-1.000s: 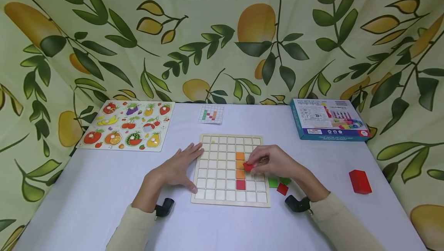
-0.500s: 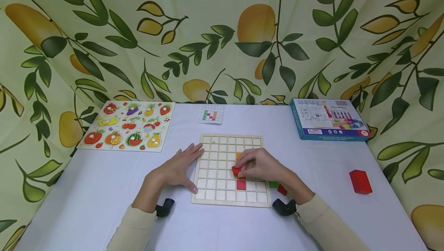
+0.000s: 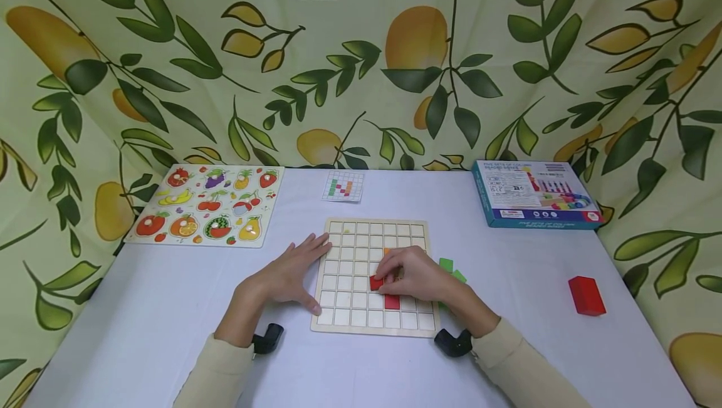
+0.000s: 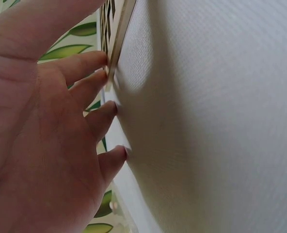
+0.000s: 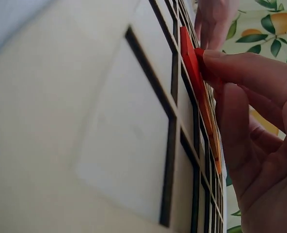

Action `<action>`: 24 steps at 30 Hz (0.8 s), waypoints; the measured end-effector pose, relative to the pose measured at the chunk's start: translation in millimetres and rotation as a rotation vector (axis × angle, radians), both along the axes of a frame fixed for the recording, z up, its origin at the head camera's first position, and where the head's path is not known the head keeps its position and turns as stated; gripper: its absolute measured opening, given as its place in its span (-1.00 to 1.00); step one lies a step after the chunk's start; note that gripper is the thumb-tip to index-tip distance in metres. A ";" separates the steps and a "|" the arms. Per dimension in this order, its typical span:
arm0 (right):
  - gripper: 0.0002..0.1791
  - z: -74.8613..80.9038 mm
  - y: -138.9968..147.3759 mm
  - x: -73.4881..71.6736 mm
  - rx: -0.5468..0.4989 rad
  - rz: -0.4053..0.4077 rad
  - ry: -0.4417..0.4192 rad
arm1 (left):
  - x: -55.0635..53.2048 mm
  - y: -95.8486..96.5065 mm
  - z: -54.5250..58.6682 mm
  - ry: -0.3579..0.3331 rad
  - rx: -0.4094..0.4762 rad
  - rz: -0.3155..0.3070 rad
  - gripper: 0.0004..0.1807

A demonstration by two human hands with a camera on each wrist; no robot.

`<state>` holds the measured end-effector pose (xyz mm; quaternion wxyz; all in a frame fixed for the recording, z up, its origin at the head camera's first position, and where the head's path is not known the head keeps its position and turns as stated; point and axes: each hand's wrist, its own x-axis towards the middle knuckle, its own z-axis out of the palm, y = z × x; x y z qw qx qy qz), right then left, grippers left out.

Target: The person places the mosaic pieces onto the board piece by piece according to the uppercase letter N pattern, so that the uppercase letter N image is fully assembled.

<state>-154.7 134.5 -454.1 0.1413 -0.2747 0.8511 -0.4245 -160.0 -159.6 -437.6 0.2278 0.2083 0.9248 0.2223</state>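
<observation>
My right hand [image 3: 414, 275] pinches a small red square tile [image 3: 375, 282] between thumb and fingertips, low over the wooden grid board [image 3: 375, 332]. In the right wrist view that red tile [image 5: 209, 70] shows at the fingertips, close above a row of red and orange tiles [image 5: 212, 133] in the cells. Most of the orange column is hidden behind my right hand in the head view; a pinkish-red tile [image 3: 392, 302] sits in the cell below it. My left hand [image 3: 284, 275] lies spread at the board's left edge, its fingertips [image 4: 102, 60] and thumb at the rim.
Green tiles [image 3: 446, 264] lie right of the board, partly under my right wrist. Behind the board is a small pattern card [image 3: 342, 186]. A fruit puzzle board [image 3: 205, 204] stands back left, a boxed toy set [image 3: 536, 195] back right, and a red block [image 3: 586, 296] far right.
My right hand has carried the red tile leftward across the orange column and slightly nearer, to its left side. Green tiles behind it have come into view. My left hand has stayed still.
</observation>
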 end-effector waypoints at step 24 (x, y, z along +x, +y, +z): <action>-0.86 4.2 -15.7 6.1 0.210 -0.087 0.114 | 0.1 -1.1 2.3 -0.011 0.020 0.013 0.39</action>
